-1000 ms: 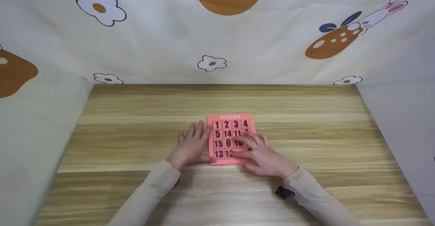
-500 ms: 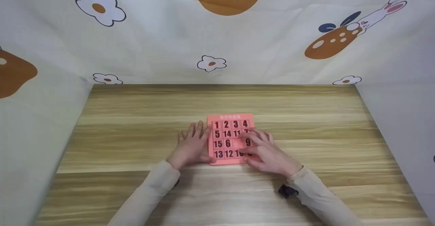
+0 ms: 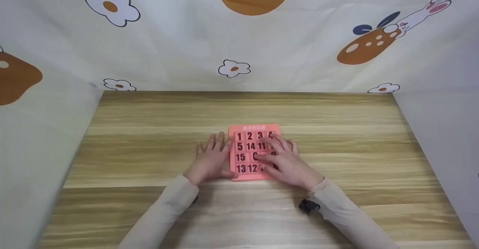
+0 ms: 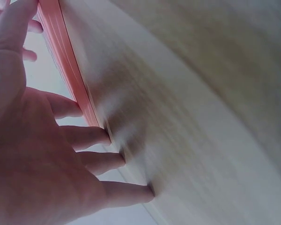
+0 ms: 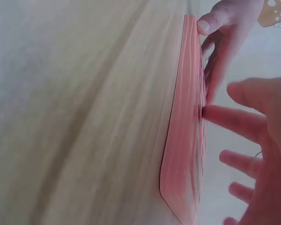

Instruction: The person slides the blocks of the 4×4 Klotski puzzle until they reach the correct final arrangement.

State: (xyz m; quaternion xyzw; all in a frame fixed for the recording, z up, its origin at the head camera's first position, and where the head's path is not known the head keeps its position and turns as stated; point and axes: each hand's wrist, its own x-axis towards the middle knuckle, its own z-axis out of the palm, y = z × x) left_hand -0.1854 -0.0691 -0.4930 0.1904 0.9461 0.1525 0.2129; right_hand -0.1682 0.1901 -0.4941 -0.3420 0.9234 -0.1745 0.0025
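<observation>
A pink sliding number puzzle lies flat on the table, its tiles bearing black numerals. My left hand is spread along the puzzle's left side, thumb at the lower left corner. In the left wrist view, the fingers lie extended beside the pink frame. My right hand is over the right half, fingers slightly bent. One fingertip touches the tile with the 6, which sits off its column, with a gap to its left. Several right-hand tiles are partly covered. In the right wrist view, one finger touches the puzzle's top.
The wood-grain table extends around the puzzle. A pale printed cloth stands as a wall behind it, with pale side walls left and right. A small black device is at the right wrist.
The 10 tile came down to the bottom row, leaving a gap above it. My right hand then moved up and left, and the 6 tile shifted right. The left hand stayed still.
</observation>
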